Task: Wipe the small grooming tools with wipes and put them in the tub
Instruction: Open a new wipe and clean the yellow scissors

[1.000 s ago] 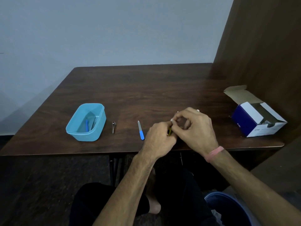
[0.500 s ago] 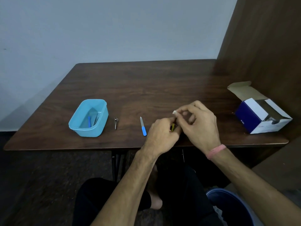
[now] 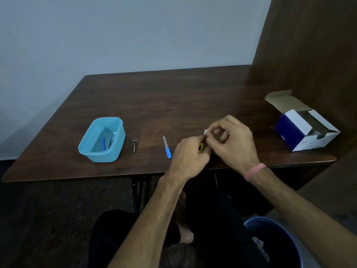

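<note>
Step in hand: wiping one small tool, judging by both hands meeting over the near edge of the counter (image 3: 173, 97).
Left hand: the left hand (image 3: 188, 156) is curled round the yellow-handled tool (image 3: 201, 147), of which only a sliver of handle shows between the fingers.
Right hand: the right hand (image 3: 230, 141) pinches a small white wipe (image 3: 206, 131) at its fingertips, right at the tool's far end, where a thin metal tip seems to poke out.
Waiting tools: a blue-handled nail file (image 3: 167, 147) lies just left of the left hand; a nail clipper (image 3: 134, 144) lies between the file and the tub.
Tub: the light blue tub (image 3: 88, 149) stands well to the left, with some tools already inside.
Wipe supply: an open box (image 3: 303, 128) sits at the counter's right.
Next move: probably finishing the rub, then the left hand carrying the tool leftward over file and clipper to drop it in the tub.
</note>
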